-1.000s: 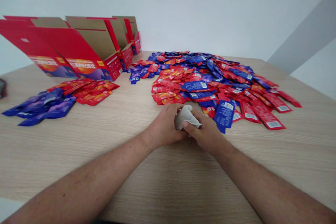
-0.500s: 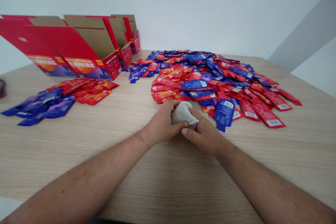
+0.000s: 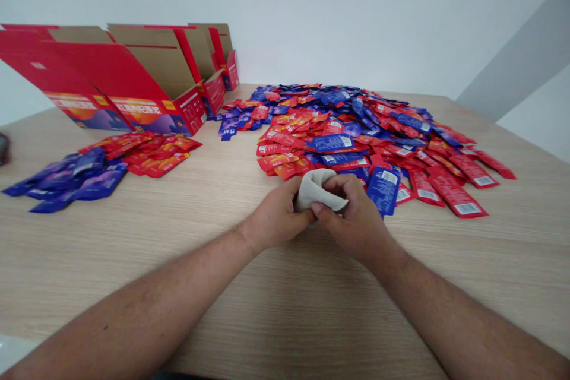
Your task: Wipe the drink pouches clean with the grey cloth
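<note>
Both hands hold a bundled piece of off-white cloth [image 3: 313,191] with a fine ribbed, knitted look, just in front of the large packet pile; its exact kind does not show. My left hand [image 3: 279,214] is closed around its left side, thumb in front. On the other side, my right hand [image 3: 358,221] grips the cloth, its thumb pressing the near face and its fingers behind the folded edge. Between the hands, the cloth curls into a rounded fold with an opening on top. Closest to my right hand lies a blue packet [image 3: 383,189] with a white barcode label.
A wide heap of red and blue packets [image 3: 329,142] covers the back of the wooden table [image 3: 200,297]. At left lie smaller groups of blue packets [image 3: 75,181] and red packets [image 3: 155,154]. Several open red cardboard boxes [image 3: 146,98] stand behind them. A dark object [image 3: 3,148] shows at the left edge.
The cloth has turned and moved slightly right in my hands, and its ribbed fold now shows. My right hand has shifted a little up and right; its fingers now curl over the far edge.
</note>
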`<state>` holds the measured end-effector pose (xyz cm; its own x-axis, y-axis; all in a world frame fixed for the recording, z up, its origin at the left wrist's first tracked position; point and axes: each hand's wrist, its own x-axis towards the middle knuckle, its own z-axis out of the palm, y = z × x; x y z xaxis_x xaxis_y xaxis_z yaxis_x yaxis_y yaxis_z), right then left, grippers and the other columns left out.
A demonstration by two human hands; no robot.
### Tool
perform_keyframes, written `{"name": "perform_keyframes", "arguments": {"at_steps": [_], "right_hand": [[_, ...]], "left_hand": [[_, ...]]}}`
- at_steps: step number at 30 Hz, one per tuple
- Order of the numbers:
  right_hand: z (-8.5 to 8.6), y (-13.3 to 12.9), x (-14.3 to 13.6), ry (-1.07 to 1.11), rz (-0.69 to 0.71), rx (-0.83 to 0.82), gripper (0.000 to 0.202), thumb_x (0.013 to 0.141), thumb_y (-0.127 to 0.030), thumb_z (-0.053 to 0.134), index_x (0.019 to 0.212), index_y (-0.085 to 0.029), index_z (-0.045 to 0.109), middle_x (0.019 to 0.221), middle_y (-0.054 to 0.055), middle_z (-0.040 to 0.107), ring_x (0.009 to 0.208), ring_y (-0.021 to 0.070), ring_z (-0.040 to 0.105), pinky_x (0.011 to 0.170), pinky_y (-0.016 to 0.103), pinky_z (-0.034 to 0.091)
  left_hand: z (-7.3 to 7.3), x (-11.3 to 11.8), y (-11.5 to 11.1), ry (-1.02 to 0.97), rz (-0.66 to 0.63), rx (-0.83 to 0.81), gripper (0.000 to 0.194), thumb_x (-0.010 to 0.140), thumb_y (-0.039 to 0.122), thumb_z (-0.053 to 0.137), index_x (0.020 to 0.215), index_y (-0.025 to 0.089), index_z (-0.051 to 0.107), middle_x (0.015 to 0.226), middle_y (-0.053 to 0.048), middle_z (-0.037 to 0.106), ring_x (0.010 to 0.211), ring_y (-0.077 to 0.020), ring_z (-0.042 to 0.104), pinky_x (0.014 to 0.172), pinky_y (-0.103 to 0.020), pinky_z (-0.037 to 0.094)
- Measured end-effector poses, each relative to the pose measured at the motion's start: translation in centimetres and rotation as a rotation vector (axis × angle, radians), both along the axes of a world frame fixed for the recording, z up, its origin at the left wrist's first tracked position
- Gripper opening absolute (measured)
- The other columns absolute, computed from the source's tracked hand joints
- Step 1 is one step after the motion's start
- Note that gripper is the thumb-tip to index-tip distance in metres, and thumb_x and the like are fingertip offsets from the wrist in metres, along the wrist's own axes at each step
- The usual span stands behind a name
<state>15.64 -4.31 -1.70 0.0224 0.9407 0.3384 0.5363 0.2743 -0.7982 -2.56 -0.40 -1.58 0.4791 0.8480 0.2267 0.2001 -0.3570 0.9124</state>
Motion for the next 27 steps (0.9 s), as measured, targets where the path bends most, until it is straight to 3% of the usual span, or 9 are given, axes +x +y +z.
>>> {"name": "perform_keyframes", "arguments": {"at_steps": [3, 6, 9, 11, 14, 19, 24, 27], "right_hand": [[0.0, 0.0, 0.1, -0.005, 0.077, 0.072, 0.028, 0.09, -0.041, 0.071, 0.113, -0.027, 0.06, 0.107, 0.007, 0.072, 0.097, 0.0282, 0.068, 0.086, 0.046, 0.052], [-0.5, 0.0, 0.0, -0.059, 0.034, 0.169, 0.029, 0.09, -0.041, 0.072, 0.114, -0.027, 0.062, 0.112, 0.009, 0.069, 0.1, 0.029, 0.067, 0.088, 0.049, 0.054], [-1.1, -0.1, -0.2, -0.02, -0.086, 0.17, 0.051, 0.085, -0.047, 0.078, 0.126, -0.026, 0.058, 0.123, 0.012, 0.065, 0.104, 0.0302, 0.067, 0.084, 0.049, 0.058], [-1.4, -0.1, -0.2, 0.048, -0.085, 0.142, 0.068, 0.082, -0.049, 0.081, 0.139, -0.027, 0.051, 0.13, 0.013, 0.063, 0.108, 0.0301, 0.068, 0.084, 0.048, 0.06], [-1.0, -0.1, 0.0, 0.094, -0.014, 0.114, 0.069, 0.085, -0.047, 0.081, 0.144, -0.028, 0.051, 0.124, 0.01, 0.068, 0.102, 0.0274, 0.07, 0.086, 0.047, 0.06], [-0.2, 0.1, 0.4, 0.102, -0.039, 0.105, 0.037, 0.089, -0.049, 0.077, 0.116, -0.027, 0.063, 0.111, 0.007, 0.073, 0.095, 0.0261, 0.071, 0.083, 0.045, 0.058], [-0.6, 0.4, 0.2, 0.218, -0.013, 0.054, 0.061, 0.085, -0.043, 0.079, 0.135, -0.026, 0.049, 0.109, 0.007, 0.071, 0.097, 0.0274, 0.072, 0.085, 0.048, 0.058], [-0.8, 0.4, 0.1, 0.275, -0.023, 0.03, 0.066, 0.083, -0.044, 0.081, 0.135, -0.026, 0.046, 0.104, 0.005, 0.07, 0.091, 0.0265, 0.071, 0.08, 0.046, 0.058]], "left_hand": [[-0.1, 0.1, -0.1, 0.029, 0.063, 0.011, 0.047, 0.084, 0.024, 0.074, 0.129, 0.014, 0.068, 0.125, -0.012, 0.079, 0.111, -0.0277, 0.074, 0.098, -0.042, 0.059], [-0.1, 0.0, -0.2, 0.051, 0.059, 0.036, 0.049, 0.085, 0.022, 0.073, 0.133, 0.015, 0.067, 0.128, -0.011, 0.079, 0.116, -0.0279, 0.074, 0.101, -0.043, 0.058], [-0.1, -0.1, -0.2, 0.022, 0.008, 0.061, 0.048, 0.087, 0.021, 0.071, 0.135, 0.017, 0.065, 0.133, -0.01, 0.077, 0.122, -0.0272, 0.072, 0.106, -0.042, 0.057], [-0.2, -0.2, -0.2, -0.003, -0.017, 0.069, 0.047, 0.088, 0.022, 0.071, 0.135, 0.017, 0.064, 0.135, -0.011, 0.076, 0.123, -0.027, 0.072, 0.106, -0.042, 0.057], [-0.3, -0.2, -0.2, -0.044, -0.031, 0.071, 0.045, 0.089, 0.025, 0.073, 0.133, 0.016, 0.064, 0.135, -0.012, 0.075, 0.121, -0.0266, 0.072, 0.105, -0.042, 0.057], [0.0, -0.1, -0.3, -0.06, -0.034, -0.084, 0.05, 0.088, 0.037, 0.078, 0.131, 0.018, 0.062, 0.125, -0.011, 0.079, 0.108, -0.026, 0.076, 0.089, -0.038, 0.061], [-0.1, 0.0, -0.1, -0.096, -0.065, -0.072, 0.05, 0.092, 0.036, 0.077, 0.136, 0.019, 0.063, 0.132, -0.01, 0.078, 0.117, -0.0263, 0.075, 0.099, -0.039, 0.06], [-0.5, 0.0, 0.1, -0.154, -0.079, -0.08, 0.054, 0.095, 0.036, 0.075, 0.143, 0.017, 0.06, 0.138, -0.011, 0.075, 0.123, -0.0259, 0.073, 0.107, -0.041, 0.057]]}}
